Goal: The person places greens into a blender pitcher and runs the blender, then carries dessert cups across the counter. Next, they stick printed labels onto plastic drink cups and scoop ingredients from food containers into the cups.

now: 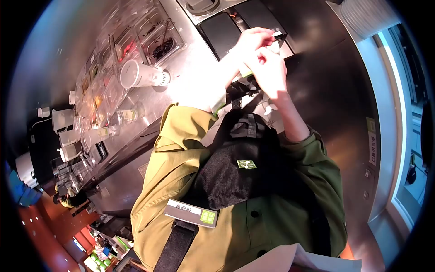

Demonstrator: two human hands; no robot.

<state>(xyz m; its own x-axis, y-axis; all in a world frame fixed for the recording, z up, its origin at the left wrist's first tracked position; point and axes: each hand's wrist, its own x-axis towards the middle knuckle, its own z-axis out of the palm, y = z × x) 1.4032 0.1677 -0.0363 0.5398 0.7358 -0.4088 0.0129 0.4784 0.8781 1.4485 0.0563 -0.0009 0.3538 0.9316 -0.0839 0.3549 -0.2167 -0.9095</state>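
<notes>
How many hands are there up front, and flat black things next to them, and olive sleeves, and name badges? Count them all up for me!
Hands: 2, the left hand and the right hand
Flat black things: 2
Olive sleeves: 2
Name badge: 1
Total: 7

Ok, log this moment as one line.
Left hand: at small dark item, grip unclear | Right hand: close beside left hand, grip unclear | Printed cup: on metal counter, to the left
</notes>
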